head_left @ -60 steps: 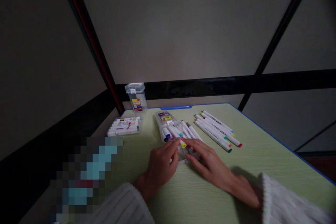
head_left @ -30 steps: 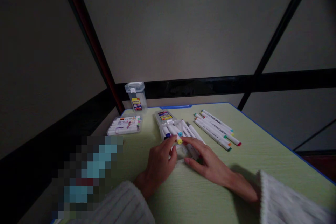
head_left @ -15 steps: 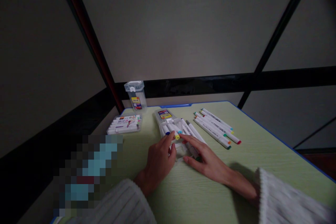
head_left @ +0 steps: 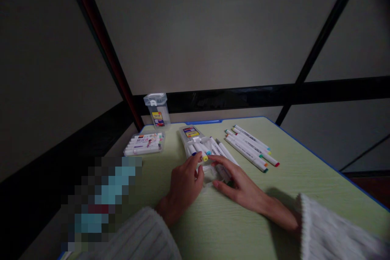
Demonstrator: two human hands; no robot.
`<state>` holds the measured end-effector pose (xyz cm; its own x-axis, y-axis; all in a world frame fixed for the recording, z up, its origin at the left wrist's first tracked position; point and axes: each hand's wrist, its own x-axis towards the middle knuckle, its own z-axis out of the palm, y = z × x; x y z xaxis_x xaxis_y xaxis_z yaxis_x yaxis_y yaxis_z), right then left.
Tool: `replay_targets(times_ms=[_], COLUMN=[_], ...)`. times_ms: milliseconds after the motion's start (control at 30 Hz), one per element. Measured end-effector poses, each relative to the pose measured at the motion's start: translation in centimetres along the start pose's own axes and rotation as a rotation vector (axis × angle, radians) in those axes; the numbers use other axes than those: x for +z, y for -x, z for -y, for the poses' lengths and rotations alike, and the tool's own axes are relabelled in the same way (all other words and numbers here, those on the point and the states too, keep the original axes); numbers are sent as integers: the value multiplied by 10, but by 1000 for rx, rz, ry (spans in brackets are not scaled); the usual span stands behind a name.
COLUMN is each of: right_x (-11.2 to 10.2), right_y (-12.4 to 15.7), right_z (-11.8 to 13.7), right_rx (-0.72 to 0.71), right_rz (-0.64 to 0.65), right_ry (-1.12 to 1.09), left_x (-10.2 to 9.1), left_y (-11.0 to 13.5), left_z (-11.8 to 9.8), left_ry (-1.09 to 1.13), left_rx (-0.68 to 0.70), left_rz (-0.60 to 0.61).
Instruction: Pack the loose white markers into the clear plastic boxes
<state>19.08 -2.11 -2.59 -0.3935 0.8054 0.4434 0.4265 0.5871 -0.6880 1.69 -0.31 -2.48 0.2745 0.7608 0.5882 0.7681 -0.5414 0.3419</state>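
A clear plastic marker case lies open on the green table, with several white markers in it. My left hand rests at the case's near end, its forefinger and thumb pinched on a white marker with a yellow cap. My right hand lies beside it, fingers stretched flat over loose markers and the case's clear lid.
A row of loose white markers lies at the right. A flat pack of markers sits at the left, and a tall clear box stands behind it. The blue table edge runs along the back and right.
The yellow-capped marker has slid further into the case, away from me. Both hands have crept forward a little with it.
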Motion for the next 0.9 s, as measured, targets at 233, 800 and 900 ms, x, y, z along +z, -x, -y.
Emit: replay_targets(times_ms=[233, 800, 900], right_x=[1, -1, -1], right_y=[0, -2, -3], right_z=[-3, -3, -3], right_rx=[-35, -72, -75], right_rz=[-11, 99, 109], right_ry=[-15, 56, 62], left_x=[-1, -2, -2], left_y=[-2, -3, -2], left_z=[-1, -1, -1], left_ry=[5, -16, -10], left_rx=[2, 1, 14], left_rz=[8, -22, -28])
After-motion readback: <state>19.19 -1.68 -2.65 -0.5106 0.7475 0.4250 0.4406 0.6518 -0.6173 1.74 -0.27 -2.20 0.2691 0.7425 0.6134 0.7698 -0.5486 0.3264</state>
